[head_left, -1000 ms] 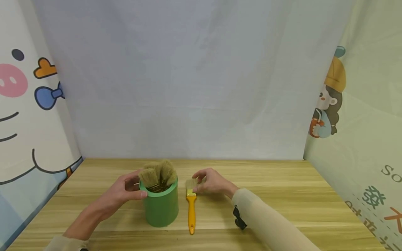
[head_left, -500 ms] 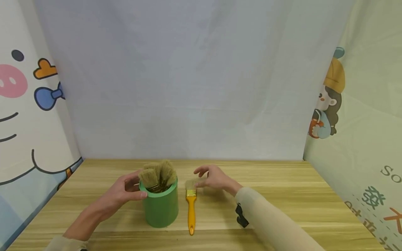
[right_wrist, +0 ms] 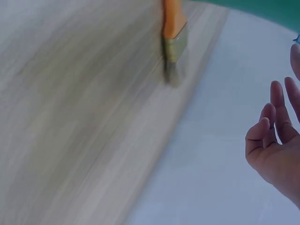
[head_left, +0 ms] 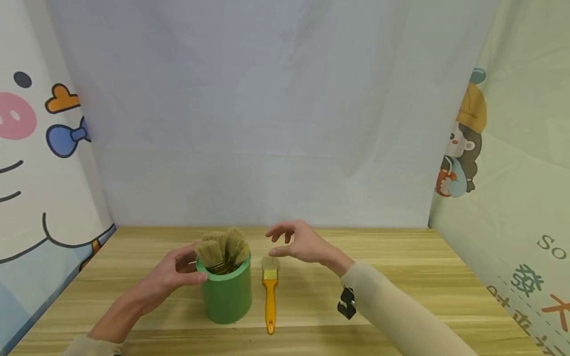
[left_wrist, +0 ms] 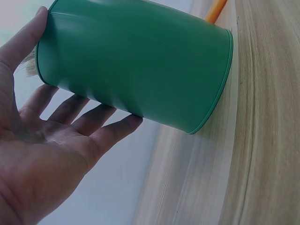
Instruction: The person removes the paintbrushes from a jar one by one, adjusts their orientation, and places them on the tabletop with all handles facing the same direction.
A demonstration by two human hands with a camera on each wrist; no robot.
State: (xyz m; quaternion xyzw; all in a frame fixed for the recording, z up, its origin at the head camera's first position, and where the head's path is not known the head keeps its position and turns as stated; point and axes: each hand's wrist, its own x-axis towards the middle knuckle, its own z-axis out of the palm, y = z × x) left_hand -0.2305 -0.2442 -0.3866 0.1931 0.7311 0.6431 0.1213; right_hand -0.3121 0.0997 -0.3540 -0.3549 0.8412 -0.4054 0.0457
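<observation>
A green cylindrical brush pot stands on the table, with several bristle paintbrushes in it, bristles up. On its left side my left hand holds the pot, thumb at the rim and fingertips along the wall, as the left wrist view also shows. Just right of the pot lies a paintbrush with an orange handle, its bristles pointing away from me. My right hand hovers beyond those bristles, fingers loosely bent and nothing held. In the right wrist view the lying paintbrush is blurred, apart from the hand.
The wooden table ends at a pale grey cloth backdrop. Printed cloths with cartoon figures hang at the left and right.
My right hand has let go of the paintbrush's bristle end and risen up and away from it, fingers spreading. The left hand and the pot have stayed in place.
</observation>
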